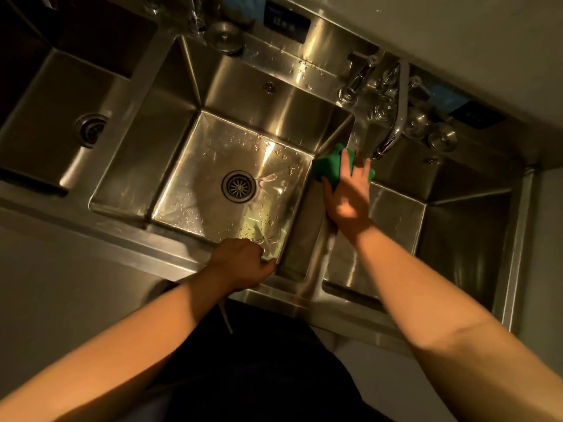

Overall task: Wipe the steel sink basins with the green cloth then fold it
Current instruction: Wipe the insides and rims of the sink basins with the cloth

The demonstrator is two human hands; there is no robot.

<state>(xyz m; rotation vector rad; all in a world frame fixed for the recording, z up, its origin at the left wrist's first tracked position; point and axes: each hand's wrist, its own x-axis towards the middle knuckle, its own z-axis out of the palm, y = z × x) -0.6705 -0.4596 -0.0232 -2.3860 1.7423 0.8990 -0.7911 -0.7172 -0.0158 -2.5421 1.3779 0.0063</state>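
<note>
Three steel sink basins lie side by side below me. The middle basin (189,166) is wet, with a round drain (238,186) in its floor. My right hand (347,196) presses the crumpled green cloth (330,164) flat against the ridge between the middle basin and the right basin (457,208). Its fingers are spread over the cloth, which shows only past the fingertips. My left hand (240,261) is curled over the front rim of the middle basin, near its right corner, holding nothing else.
A chrome faucet (393,123) with valve handles stands on the back ledge just behind the cloth. The left basin (45,117) has its own drain (91,129). Round metal strainer plugs (225,36) rest on the back ledge. A wall runs along the upper right.
</note>
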